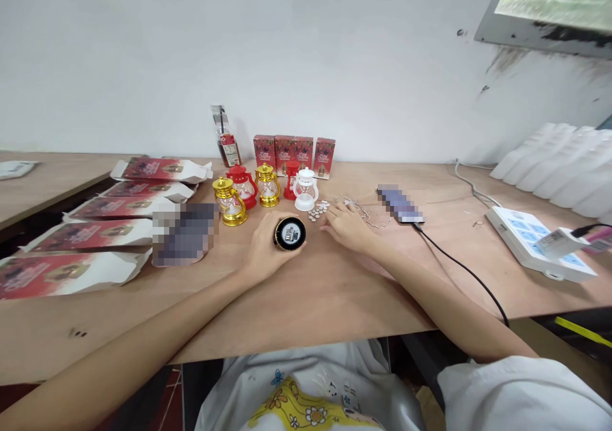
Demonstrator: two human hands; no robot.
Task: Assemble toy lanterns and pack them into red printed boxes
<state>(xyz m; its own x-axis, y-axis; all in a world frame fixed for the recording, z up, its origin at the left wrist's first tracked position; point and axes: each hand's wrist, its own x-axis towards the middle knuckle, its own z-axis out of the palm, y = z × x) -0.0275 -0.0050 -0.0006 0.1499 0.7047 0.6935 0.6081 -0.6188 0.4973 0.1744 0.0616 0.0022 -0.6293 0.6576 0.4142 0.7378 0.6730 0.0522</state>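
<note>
My left hand (266, 250) is wrapped around a small lantern turned so its round black base (289, 233) faces me. A pale round recess with metallic parts shows in the base's middle; the hand hides most of the lantern's body. My right hand (348, 228) lies low over the table, fingers stretched out at small loose parts. Beside its fingertips are several small round silvery discs (315, 215), like button cells, and thin metal bits (366, 213). Behind stand a white lantern (305, 190), gold lanterns (230, 203) (268, 186) and red lanterns (243, 187) (291, 181).
Several red-and-white boxes (86, 234) lie at left near a blurred dark object (184, 234). Small red boxes (264, 150) and a bottle (228, 147) stand by the wall. At right are a cabled phone (400, 204), a white power strip (538, 243) and white stacked pieces (549, 163).
</note>
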